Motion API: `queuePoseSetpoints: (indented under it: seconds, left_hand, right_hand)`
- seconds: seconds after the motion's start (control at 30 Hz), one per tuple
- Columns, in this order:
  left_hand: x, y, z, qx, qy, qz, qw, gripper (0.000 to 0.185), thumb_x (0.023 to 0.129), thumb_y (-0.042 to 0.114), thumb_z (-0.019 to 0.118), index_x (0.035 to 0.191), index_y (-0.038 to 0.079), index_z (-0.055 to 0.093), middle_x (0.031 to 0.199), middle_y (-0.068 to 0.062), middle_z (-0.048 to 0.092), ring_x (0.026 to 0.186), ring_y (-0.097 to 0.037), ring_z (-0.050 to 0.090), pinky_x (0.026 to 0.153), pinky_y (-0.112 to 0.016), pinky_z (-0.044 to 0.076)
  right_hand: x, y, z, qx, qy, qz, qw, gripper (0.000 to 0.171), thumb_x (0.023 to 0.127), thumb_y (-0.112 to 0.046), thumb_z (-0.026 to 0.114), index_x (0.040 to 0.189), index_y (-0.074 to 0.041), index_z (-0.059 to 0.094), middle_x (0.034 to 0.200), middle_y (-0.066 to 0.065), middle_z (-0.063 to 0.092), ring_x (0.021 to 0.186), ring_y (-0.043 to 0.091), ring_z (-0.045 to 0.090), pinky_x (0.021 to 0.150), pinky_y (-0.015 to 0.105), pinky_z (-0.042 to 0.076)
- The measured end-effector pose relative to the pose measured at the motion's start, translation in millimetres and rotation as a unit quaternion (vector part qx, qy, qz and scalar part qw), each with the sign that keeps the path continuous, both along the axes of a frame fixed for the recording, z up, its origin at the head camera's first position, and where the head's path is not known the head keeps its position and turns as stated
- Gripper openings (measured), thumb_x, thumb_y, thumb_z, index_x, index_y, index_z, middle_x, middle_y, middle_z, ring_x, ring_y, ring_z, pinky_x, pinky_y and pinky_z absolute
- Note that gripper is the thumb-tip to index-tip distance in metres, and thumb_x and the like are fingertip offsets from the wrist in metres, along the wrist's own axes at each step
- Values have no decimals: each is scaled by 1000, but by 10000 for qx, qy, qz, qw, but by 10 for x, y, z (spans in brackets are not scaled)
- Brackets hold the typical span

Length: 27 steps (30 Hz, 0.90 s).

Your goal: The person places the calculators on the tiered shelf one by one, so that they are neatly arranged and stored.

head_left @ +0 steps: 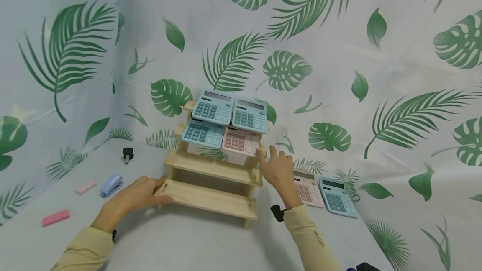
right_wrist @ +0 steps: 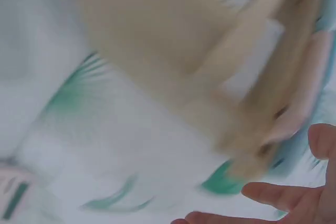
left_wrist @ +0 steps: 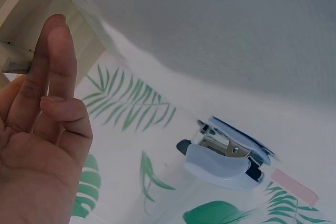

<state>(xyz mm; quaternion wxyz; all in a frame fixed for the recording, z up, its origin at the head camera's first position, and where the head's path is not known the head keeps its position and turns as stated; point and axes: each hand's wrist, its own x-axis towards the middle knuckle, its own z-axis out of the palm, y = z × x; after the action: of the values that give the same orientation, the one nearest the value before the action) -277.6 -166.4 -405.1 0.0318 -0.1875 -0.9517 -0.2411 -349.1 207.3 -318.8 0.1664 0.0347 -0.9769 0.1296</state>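
A stepped wooden rack (head_left: 211, 198) stands on the leaf-print cloth. Its top step carries two blue calculators (head_left: 213, 107) (head_left: 250, 115); the step below carries a blue calculator (head_left: 203, 133) and a pink calculator (head_left: 241, 142). My left hand (head_left: 162, 189) grips the left end of the rack's lowest shelf, thumb on top. In the left wrist view its fingers (left_wrist: 50, 77) lie against the wood (left_wrist: 21, 3). My right hand (head_left: 267, 156) hovers with spread fingers by the pink calculator's right corner and holds nothing. The right wrist view is blurred and shows the rack (right_wrist: 220, 77) and bare fingertips (right_wrist: 278, 195).
A pink calculator (head_left: 308, 187) and a blue calculator (head_left: 337, 197) lie on the table right of the rack. To the left are a blue stapler (head_left: 111, 184) (left_wrist: 226, 158), two pink erasers (head_left: 85, 187) (head_left: 55, 217) and a small black object (head_left: 128, 154). Leaf-print cloth walls enclose the back and left.
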Motion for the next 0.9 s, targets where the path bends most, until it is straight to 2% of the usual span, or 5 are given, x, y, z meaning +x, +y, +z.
queuePoseSetpoints:
  seconds: [0.2,0.37,0.67,0.77,0.9]
  left_hand:
    - [-10,28,-37,51,-133,-63,9999,73,84,52,76,127,-4,60,76,-2,59,67,-14,49,62,-30,40]
    - [-10,37,-45,55,-195,-48,9998,75,84,52,76,130,-5,59,77,-2,60,67,-14,49,62,-30,40]
    - [-6,97,-32,118,-262,-42,9996,85,84,52,76,137,-10,53,87,-9,66,68,-14,51,65,-32,43]
    - [-4,126,-42,132,-260,-57,9996,86,84,52,76,138,-11,52,92,-13,69,71,-15,53,67,-33,45]
    - [0,139,-47,101,-238,8,9997,87,83,53,76,137,-10,53,98,-17,71,74,-16,53,69,-35,46]
  right_hand:
    - [-22,764,-342,351,-594,-549,9961,73,102,-47,45,146,11,40,140,41,48,131,59,43,110,69,32]
    - [-113,1244,-555,439,-1320,-631,9883,73,101,-42,51,142,17,39,132,43,53,125,60,49,105,73,34]
    - [-313,1696,-754,291,-2385,-1019,9653,86,94,-46,57,146,17,34,143,46,39,130,63,42,104,76,33]
    - [-356,1795,-797,220,-2528,-1243,9592,91,88,-49,64,144,17,36,138,52,35,120,68,42,99,75,37]
    - [-392,1863,-822,13,-2509,-1348,9586,97,84,-54,67,145,15,37,133,55,32,112,70,42,92,72,41]
